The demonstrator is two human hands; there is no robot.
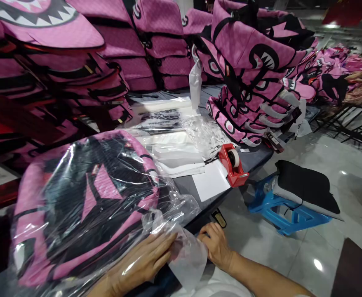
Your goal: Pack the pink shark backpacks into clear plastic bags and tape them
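A pink and black backpack (106,181) lies inside a clear plastic bag (182,204) on the table in front of me. My left hand (146,258) rests flat against the bag's near side, fingers stretched out and close together. The loose open end of the bag bunches up just beyond its fingertips. At the table's front edge, my right hand (216,245) has its fingers curled on the edge of the loose plastic. Its fingertips are partly hidden.
A red tape dispenser (234,167) stands on white paper (210,181) at the table edge. Behind are flat plastic bags (168,119) and stacked pink bags (165,45). More pink bags (258,53) pile at right. A blue stool (287,210) with a black cushion (304,185) stands beside the table.
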